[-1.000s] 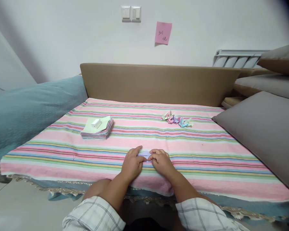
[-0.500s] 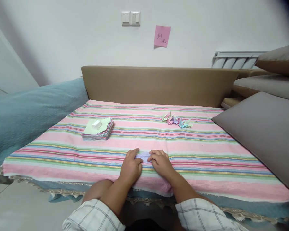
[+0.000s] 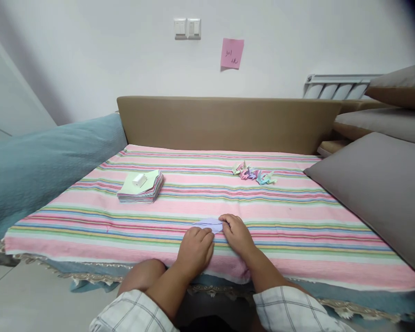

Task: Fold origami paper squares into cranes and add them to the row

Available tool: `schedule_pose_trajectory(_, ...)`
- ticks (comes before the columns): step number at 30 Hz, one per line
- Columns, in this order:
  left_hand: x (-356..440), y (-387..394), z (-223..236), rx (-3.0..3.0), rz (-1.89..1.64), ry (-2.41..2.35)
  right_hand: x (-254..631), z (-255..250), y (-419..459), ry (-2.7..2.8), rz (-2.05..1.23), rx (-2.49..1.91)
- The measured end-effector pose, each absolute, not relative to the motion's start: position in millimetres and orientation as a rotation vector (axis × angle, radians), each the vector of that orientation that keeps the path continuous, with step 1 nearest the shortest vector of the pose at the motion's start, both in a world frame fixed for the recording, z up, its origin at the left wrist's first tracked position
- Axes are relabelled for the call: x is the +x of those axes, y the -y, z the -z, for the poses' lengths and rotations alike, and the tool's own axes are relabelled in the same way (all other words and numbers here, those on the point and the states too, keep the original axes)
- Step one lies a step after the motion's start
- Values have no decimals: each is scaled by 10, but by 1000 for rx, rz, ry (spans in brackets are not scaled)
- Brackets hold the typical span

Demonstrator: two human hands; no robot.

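A small lavender sheet of folded paper [image 3: 210,224] lies flat on the striped cloth in front of me, long and narrow with pointed ends and a crease along its middle. My left hand [image 3: 195,249] is closed at its near edge, fingers bunched and pressing there, the thumb partly hidden. At the paper's right end, my right hand [image 3: 238,235] pinches the tip between thumb and fingers.
A stack of coloured paper [image 3: 138,190] with a white eraser-like block [image 3: 139,180] on top sits to the left. Several small folded paper cranes [image 3: 252,173] lie farther back. Grey cushions [image 3: 376,193] border the right side, a blue-covered bolster [image 3: 55,161] the left.
My left hand has moved from the paper's left end to its near edge, uncovering the left tip. The right hand has shifted slightly right and still holds the right end.
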State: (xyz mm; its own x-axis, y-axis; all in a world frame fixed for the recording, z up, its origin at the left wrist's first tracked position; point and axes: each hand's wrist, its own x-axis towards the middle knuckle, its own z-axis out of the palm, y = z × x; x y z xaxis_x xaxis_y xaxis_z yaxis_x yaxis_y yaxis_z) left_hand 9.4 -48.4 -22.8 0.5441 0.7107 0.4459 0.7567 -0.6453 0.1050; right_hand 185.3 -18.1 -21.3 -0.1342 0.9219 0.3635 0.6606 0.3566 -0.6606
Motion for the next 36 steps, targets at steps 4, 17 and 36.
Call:
schedule_pose_trajectory(4, 89, 469, 212, -2654, 726, 1289, 1851, 175, 207, 1937, -402, -1443)
schedule_pose_trajectory(17, 49, 444, 239, -2676, 903, 1304, 1833, 75, 329, 2052, -653, -1286)
schedule_pose_trajectory(36, -106, 393, 131, -2897, 705, 1157, 1840, 240, 238, 2177, -351, -1254)
